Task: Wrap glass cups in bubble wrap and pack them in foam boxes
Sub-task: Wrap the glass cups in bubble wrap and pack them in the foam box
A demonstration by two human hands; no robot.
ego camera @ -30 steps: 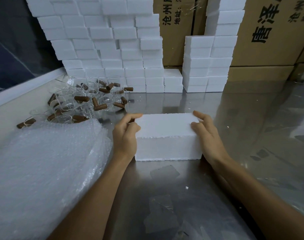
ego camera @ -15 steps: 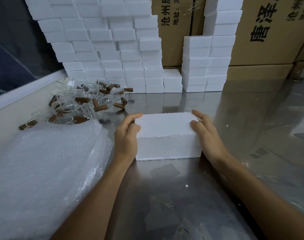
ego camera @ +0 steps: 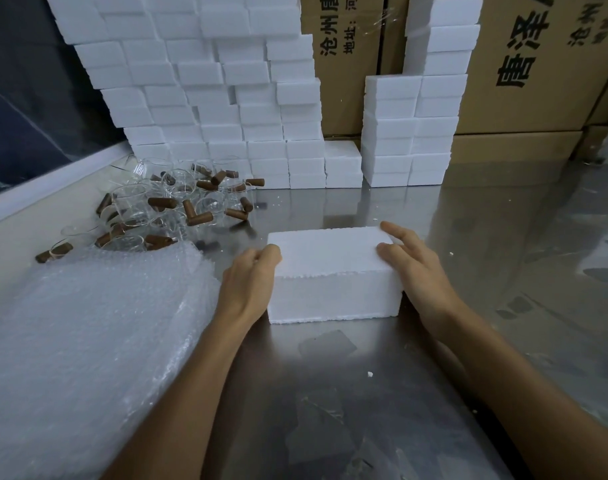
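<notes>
1. Progress: judged mid-cycle. One closed foam box sits on the steel table right in front of the person; whether a wrapped cup is inside cannot be told.
2. Left to do: a heap of bare glass cups with brown wooden handles lies at the far left, none wrapped in view. The bubble wrap stack lies at near left, just beside the box.
3. Foam box stacks stand against the cardboard cartons at the back; packed or empty, cannot tell.
4. Left hand: curled, fingers hooked over the box's left top edge, gripping that end.
5. Right hand: fingers fairly straight and spread, flat against the box's right end and top corner, pressing, not curled round it.
6. Likely step: seating the lid or about to lift the box.
</notes>
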